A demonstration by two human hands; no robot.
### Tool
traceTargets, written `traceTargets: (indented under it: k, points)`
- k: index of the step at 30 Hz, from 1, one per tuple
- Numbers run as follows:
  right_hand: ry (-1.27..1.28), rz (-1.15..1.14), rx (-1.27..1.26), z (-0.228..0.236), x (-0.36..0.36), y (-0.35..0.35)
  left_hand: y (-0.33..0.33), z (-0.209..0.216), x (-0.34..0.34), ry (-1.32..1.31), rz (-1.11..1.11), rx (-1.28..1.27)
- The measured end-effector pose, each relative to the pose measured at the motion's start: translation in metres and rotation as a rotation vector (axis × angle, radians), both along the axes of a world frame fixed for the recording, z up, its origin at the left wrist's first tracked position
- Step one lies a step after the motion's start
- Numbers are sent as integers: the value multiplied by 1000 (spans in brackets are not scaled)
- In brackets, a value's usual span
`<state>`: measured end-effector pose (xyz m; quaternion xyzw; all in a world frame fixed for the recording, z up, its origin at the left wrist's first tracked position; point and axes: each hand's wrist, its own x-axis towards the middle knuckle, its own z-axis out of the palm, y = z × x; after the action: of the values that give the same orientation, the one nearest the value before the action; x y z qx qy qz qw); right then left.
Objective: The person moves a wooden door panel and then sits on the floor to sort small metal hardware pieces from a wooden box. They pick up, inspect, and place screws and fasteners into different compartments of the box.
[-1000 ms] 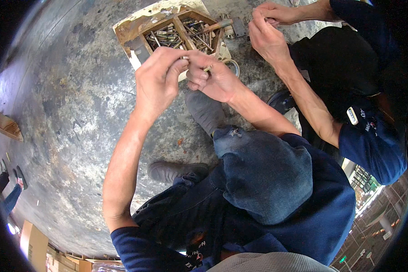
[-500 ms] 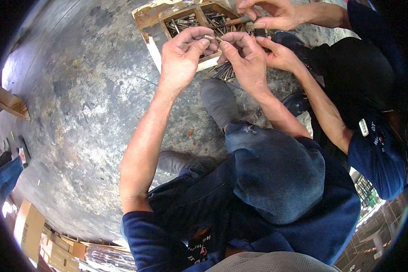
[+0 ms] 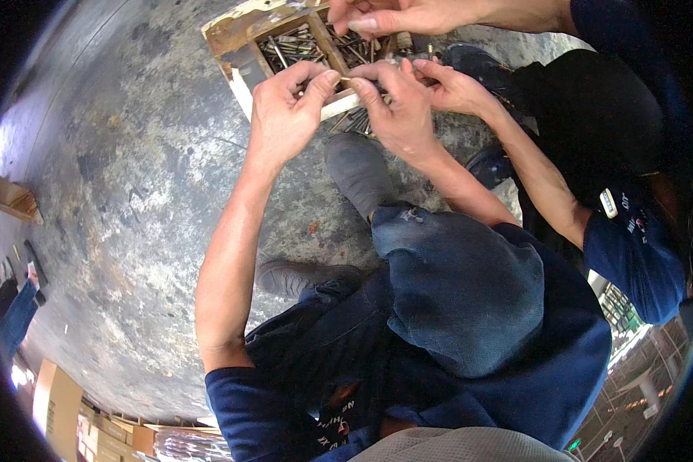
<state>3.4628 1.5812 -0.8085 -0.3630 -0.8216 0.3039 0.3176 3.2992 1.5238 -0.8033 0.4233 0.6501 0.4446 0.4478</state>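
My left hand point(image 3: 291, 108) and my right hand point(image 3: 399, 106) are raised over the near edge of a divided wooden box point(image 3: 240, 48). Both are pinched closed, with fingertips almost meeting. A short, thin brass-coloured metal piece point(image 3: 346, 78) shows between them; fingers cover much of it. Inside the box lie many slim metal pins or bits point(image 3: 292, 48), sorted into compartments, and more rods point(image 3: 356, 122) are on the floor under my right hand.
A co-worker's upper hand point(image 3: 408, 17) reaches across the box from the right; their other hand point(image 3: 460, 86) is just right of mine. My grey shoe point(image 3: 358, 173) stands below the box on the stained concrete floor point(image 3: 146, 192). Cardboard boxes point(image 3: 58, 396) stand lower left.
My hands have come closer together, and the threaded metal piece seen at my left fingertips is now hidden. The co-worker's upper hand has moved left over the box. The whole view has shifted slightly.
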Motion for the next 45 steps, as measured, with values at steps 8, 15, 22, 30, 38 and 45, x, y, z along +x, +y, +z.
traceTargets:
  k: [8,15,22,30,38,45]
  points:
    - [-13,-13,25,-9,-1,-12,-4,-14,8,-404,114,-51]
    - [7,56,75,-15,-3,-17,-12,-14,2,-142,53,-195]
    - [16,24,-148,-19,-2,-25,-22,-13,4,-382,10,-96]
    - [36,-10,-358,-19,-7,-32,-23,-2,-11,-160,-68,-265]
    - [-35,-17,-370,-14,-8,-29,-19,0,-19,-77,-26,-107]
    - [59,-28,-516,-19,-9,-29,-23,2,-18,-172,-78,125]
